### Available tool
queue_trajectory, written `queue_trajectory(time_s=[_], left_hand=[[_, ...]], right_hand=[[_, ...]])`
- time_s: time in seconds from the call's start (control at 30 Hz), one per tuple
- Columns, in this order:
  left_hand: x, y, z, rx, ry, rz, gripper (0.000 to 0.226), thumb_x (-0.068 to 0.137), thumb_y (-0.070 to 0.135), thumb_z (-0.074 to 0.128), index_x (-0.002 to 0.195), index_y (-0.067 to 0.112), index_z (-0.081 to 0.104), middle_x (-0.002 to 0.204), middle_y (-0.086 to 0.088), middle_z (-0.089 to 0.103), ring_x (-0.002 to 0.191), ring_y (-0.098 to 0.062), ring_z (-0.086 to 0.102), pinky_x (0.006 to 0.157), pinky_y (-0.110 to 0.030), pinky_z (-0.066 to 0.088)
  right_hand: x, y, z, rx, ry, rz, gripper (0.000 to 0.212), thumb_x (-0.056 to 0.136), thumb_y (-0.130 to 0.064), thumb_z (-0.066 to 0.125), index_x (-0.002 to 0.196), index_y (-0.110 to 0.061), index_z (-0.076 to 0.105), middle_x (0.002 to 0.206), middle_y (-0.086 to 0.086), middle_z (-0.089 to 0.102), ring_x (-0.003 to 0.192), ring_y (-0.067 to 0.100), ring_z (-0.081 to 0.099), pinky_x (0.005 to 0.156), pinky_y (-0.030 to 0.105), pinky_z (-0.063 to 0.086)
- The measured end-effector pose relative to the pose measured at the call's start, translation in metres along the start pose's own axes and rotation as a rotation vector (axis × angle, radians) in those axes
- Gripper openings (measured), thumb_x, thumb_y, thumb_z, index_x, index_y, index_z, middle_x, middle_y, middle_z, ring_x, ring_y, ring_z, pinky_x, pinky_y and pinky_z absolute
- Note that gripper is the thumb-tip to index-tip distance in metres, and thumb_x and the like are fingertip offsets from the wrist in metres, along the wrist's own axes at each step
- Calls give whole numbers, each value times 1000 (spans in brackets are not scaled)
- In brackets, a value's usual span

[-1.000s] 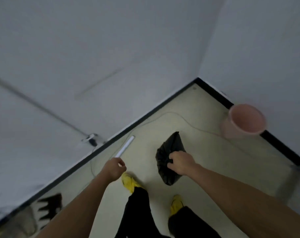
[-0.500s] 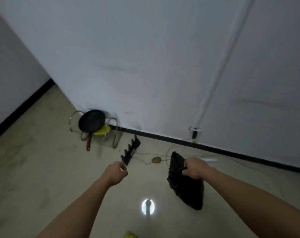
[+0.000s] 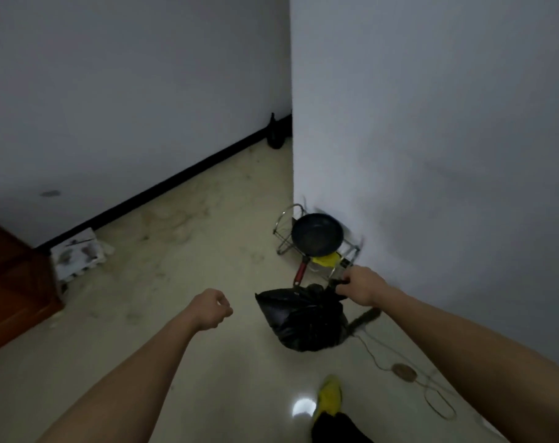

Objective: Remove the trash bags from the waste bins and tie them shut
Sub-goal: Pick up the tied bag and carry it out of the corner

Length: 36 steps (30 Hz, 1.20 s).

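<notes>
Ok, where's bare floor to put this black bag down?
Bare floor lies left of the trash bag, between the left hand, the white box and the baseboard. Crowded on the right: pan on its wire rack by the wall, cord and shoe nearby.

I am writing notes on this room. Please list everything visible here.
trash bag: one, black, held at its top by the right hand
frying pan: one, black with red handle, on the wire rack
wire rack: one, metal, floor beside the right wall
bottle: one, dark, far end of the floor
box: one, white, floor, left
cabinet: one, brown, far left
cable: one, pale with brown switch, floor, right
shoe: one, yellow, bottom edge
left hand: one, curled, empty
right hand: one, grips the bag top
</notes>
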<state>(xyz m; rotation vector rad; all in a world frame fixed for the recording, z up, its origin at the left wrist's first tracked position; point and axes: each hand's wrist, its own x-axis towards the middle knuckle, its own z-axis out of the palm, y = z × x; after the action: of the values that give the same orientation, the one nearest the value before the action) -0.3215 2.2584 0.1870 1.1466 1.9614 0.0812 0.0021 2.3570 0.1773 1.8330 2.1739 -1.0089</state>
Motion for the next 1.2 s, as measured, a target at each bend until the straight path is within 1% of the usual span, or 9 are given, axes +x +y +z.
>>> queue_trajectory(time_s=[0.1, 0.23, 0.3, 0.37, 0.53, 0.8, 0.97, 1.07, 1.2], left_hand=[[44, -17, -54, -64, 55, -52, 15, 88, 17, 60, 98, 6, 63, 84, -13, 63, 62, -18, 55, 45, -17, 37], [97, -28, -116, -129, 118, -114, 13, 89, 16, 60, 96, 5, 62, 82, -13, 62, 61, -17, 55, 45, -18, 37], [124, -29, -147, -144, 124, -155, 14, 89, 18, 61, 94, 6, 63, 78, -11, 62, 61, -19, 55, 45, -18, 37], [150, -24, -181, -174, 166, -167, 11, 89, 18, 61, 90, 7, 62, 75, -9, 62, 59, -17, 56, 44, -18, 37], [214, -14, -255, -244, 200, -185, 9, 88, 19, 62, 84, 11, 61, 76, -10, 62, 58, -15, 56, 43, -17, 38], [384, -34, -381, -221, 175, -185, 21, 88, 24, 62, 101, 7, 63, 78, -8, 63, 58, -13, 55, 44, -18, 40], [489, -21, -486, -137, 104, -110, 14, 87, 21, 63, 95, 10, 64, 78, -7, 61, 60, -15, 56, 46, -18, 42], [554, 1, -545, -84, 141, -52, 18, 86, 18, 65, 98, 4, 69, 86, -11, 61, 76, -24, 61, 65, -26, 49], [634, 54, -595, -107, 101, 22, 9, 86, 11, 66, 83, 4, 66, 73, -5, 56, 58, -13, 52, 58, -22, 45]], right_hand=[[79, -64, -11, -2, -41, -121, 38, 85, -29, 64, 55, -13, 45, 57, 3, 47, 57, 18, 47, 50, 28, 31], [172, -141, -20, -40, -115, -256, 38, 85, -31, 62, 55, -14, 48, 58, 2, 50, 68, 22, 53, 54, 30, 35], [216, -178, -28, -84, -163, -285, 30, 86, -33, 61, 69, -8, 62, 75, 8, 61, 78, 25, 59, 61, 31, 40], [258, -215, -45, -112, -208, -334, 29, 89, -33, 58, 79, -6, 62, 84, 8, 57, 81, 24, 56, 63, 28, 37], [370, -282, -87, -142, -182, -377, 38, 85, -30, 60, 56, -14, 41, 59, 5, 42, 60, 20, 47, 53, 28, 30], [552, -361, -114, -115, -157, -256, 31, 83, -30, 62, 61, -10, 51, 61, 7, 49, 58, 19, 49, 53, 27, 29], [641, -411, -157, -75, -102, -126, 32, 84, -29, 62, 58, -12, 53, 59, 3, 53, 56, 17, 52, 49, 26, 32], [683, -438, -188, -18, -34, -107, 27, 85, -29, 62, 63, -17, 55, 70, 2, 58, 63, 14, 55, 51, 24, 36], [751, -456, -232, 19, -12, -47, 17, 86, -30, 61, 74, -18, 58, 88, 4, 61, 81, 20, 59, 58, 25, 38]])
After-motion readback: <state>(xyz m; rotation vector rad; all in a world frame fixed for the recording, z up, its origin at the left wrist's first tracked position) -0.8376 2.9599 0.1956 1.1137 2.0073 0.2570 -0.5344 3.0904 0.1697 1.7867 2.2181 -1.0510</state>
